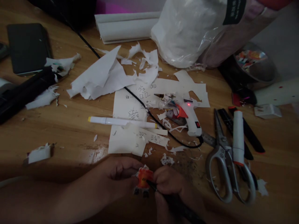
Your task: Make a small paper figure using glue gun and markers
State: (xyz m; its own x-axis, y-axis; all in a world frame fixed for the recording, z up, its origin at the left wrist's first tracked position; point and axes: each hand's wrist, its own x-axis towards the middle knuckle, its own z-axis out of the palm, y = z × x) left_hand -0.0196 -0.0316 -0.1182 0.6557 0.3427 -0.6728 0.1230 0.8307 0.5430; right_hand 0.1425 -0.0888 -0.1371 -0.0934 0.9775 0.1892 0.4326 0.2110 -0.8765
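My left hand (120, 179) pinches a small orange and white paper figure (143, 179) at the near edge of the wooden table (70, 130). My right hand (171, 185) grips a black pen (179, 207), and the pen's tip touches the figure's orange face. Both hands are in shadow and close together.
A white glue gun (190, 115) with a red light lies on scribbled paper (130, 124), its black cord running to the far left. A white marker (121, 121), grey scissors (224, 161), another marker (238, 137), torn paper scraps (102, 74), a plastic bag (187, 31) and a metal bowl (257, 65) surround them.
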